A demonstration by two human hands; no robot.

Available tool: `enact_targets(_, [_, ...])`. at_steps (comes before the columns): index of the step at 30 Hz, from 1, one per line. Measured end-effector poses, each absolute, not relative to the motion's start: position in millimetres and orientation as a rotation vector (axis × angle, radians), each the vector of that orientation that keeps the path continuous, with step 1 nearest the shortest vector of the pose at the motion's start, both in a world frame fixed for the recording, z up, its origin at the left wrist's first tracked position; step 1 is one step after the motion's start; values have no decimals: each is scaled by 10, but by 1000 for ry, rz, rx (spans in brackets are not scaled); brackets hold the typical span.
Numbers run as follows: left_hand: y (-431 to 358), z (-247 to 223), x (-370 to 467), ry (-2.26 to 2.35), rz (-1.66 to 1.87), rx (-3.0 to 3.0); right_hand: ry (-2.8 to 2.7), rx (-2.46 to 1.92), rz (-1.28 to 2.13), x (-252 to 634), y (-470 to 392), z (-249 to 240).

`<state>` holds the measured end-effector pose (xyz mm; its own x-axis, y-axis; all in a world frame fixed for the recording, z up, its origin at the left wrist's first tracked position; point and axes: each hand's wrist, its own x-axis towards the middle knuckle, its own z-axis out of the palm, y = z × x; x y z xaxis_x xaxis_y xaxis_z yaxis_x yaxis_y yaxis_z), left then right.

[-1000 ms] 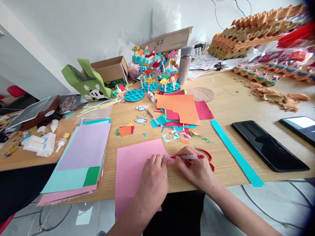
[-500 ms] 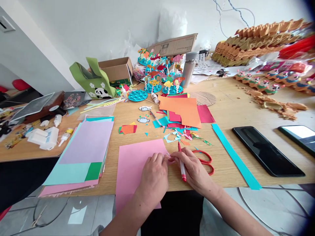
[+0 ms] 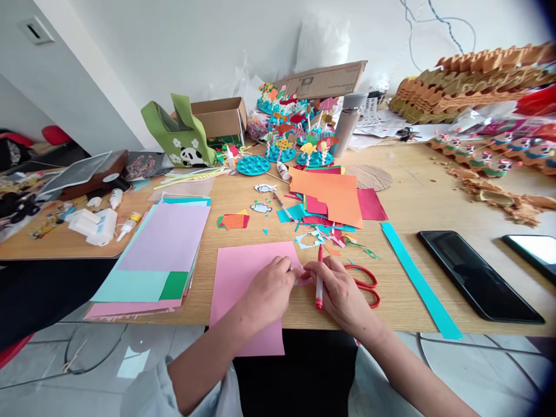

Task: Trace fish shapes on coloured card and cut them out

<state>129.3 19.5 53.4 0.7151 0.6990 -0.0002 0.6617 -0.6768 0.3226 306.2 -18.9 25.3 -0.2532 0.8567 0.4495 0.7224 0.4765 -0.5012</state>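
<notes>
My left hand rests over the pink paper sheet, its fingers curled in a pinch near the sheet's right edge. What those fingertips hold is too small and covered to make out. My right hand is closed round a red marker, which stands nearly upright in it. The right fingertips meet the left ones at the small pinched spot. Red-handled scissors lie partly hidden behind my right hand. Paper scraps are scattered beyond both hands.
Stacked coloured sheets lie at left. Two paper fish cutouts, a pen and an orange sheet lie ahead. A blue strip and a black phone are at right. Behind stand fish decorations and a flask.
The head view has turned slightly left, so the table things appear further right. Both hands stay together at the pink sheet's edge, and the marker looks more upright.
</notes>
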Motion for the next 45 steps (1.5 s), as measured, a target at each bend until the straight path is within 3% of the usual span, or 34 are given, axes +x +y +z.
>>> enact_targets(13, [611, 639, 1165, 674, 5, 2610, -2063, -1279, 220, 3068, -178, 233])
enact_targets(23, [666, 625, 1209, 643, 46, 2600, -2033, -1278, 316, 3077, -189, 237])
enact_targets(30, [722, 659, 1222, 641, 10, 2501, -1711, -1050, 392, 3058, -373, 352])
enact_targets(45, [782, 703, 1260, 578, 8, 2493, -1716, -1266, 446, 2670, -441, 125])
